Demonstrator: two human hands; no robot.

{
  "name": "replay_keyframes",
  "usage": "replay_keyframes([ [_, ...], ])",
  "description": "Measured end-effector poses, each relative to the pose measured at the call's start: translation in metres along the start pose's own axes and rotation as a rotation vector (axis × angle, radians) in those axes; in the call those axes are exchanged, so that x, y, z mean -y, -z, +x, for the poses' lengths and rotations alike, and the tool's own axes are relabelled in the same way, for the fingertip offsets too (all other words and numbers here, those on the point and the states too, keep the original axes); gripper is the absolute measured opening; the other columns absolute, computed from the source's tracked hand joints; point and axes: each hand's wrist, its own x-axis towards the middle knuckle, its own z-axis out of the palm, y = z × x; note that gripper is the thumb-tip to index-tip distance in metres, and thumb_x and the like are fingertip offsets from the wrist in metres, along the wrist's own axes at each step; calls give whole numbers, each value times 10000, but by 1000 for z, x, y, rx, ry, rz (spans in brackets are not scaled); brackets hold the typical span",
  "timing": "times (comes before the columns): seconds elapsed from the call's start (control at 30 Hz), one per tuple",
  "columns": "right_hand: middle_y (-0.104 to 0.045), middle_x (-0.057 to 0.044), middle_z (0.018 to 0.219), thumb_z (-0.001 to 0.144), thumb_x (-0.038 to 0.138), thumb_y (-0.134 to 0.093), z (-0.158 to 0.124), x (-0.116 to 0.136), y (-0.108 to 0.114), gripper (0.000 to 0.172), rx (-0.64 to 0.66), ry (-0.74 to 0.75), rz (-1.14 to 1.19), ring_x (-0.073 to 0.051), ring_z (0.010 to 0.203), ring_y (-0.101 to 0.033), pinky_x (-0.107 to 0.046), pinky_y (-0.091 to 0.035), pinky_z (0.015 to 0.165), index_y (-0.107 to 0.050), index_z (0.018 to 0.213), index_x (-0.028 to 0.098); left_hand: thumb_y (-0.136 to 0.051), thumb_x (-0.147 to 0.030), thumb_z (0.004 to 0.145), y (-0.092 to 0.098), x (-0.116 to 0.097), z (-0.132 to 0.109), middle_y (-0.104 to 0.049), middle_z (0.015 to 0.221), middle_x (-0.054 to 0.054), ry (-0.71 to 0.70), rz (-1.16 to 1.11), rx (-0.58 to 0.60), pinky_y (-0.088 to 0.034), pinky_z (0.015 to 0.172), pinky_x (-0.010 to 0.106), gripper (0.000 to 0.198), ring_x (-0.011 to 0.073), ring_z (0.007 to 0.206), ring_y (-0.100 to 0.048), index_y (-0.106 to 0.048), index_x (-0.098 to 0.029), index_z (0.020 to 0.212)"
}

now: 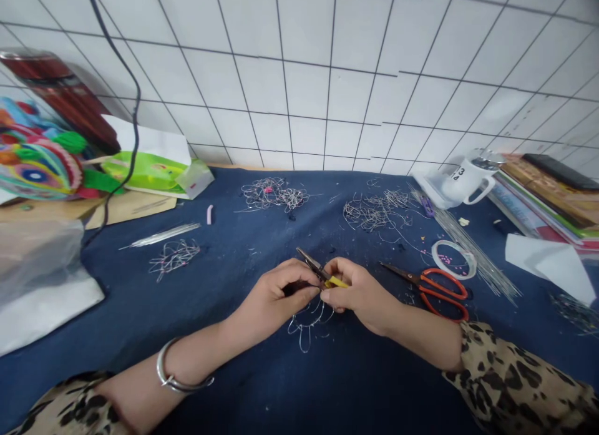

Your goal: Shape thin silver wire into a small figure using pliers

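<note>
One left hand [274,298]: thumb and fingers are pinching a wire piece [304,326] just beside the pliers [321,272], as I am watching remotely.
One right hand [358,294]: curled fingers are gripping the pliers by the yellow handle [339,282]; whether the jaws are biting wire, I cannot tell.
Wire piece count: one is hanging in thin loops, nearer the wearer than the pliers.
Good handling: I am judging that pinching close to the pliers, and letting them take the force, is suiting such thin wire; light finger pressure is likely sparing the loops.
Wire tangles [369,211]: three I am counting, two beyond the pliers, one well to their left.
Straight wire bundles [472,251]: two are lying out, one left of the pliers, one right.
Scissors [422,289]: one red-handled pair is resting right of the pliers.
Bead dish [461,276]: one, farther right of the pliers, is holding pink beads [444,258], too small to count.
Mug [468,179]: one white mug is standing beyond the pliers, far right.
</note>
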Motion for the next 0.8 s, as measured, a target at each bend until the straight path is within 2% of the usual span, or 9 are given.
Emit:
replay_keyframes([
  [0.17,-474,54,713,703,137,-605,-2,0,0,236,-10,18,0,-52,580,-404,-210,-316,520,-433,856,188,-550,-185,814,1,3,0,-580,807,23,70,-53,-6,-429,720,275,58,142,765,-535,-596,-151,804],
  [0.3,-500,43,741,705,131,-606,-2,2,1,246,6,24,30,-55,593,-412,-214,-314,527,-428,866,187,-550,-234,827,3,6,0,-558,754,5,171,-215,24,-411,663,248,99,118,700,-494,-577,-145,795],
  [0.5,-497,42,745,701,114,-603,-1,2,2,241,27,24,64,-50,588,-402,-210,-292,517,-428,851,183,-580,-237,809,4,6,2,-577,816,15,250,-415,27,-414,695,257,94,123,735,-506,-583,-146,834],
  [0.63,-492,46,744,708,114,-604,0,1,2,241,28,39,63,-49,587,-398,-211,-296,522,-432,859,188,-572,-253,815,5,4,2,-594,840,25,277,-419,70,-413,724,273,141,136,762,-515,-617,-155,905],
  [0.8,-494,44,756,727,127,-598,-1,-2,4,218,13,72,55,-54,602,-406,-218,-324,547,-447,870,194,-568,-286,819,7,1,1,-591,778,17,295,-392,80,-404,691,263,159,128,717,-502,-640,-152,867],
])
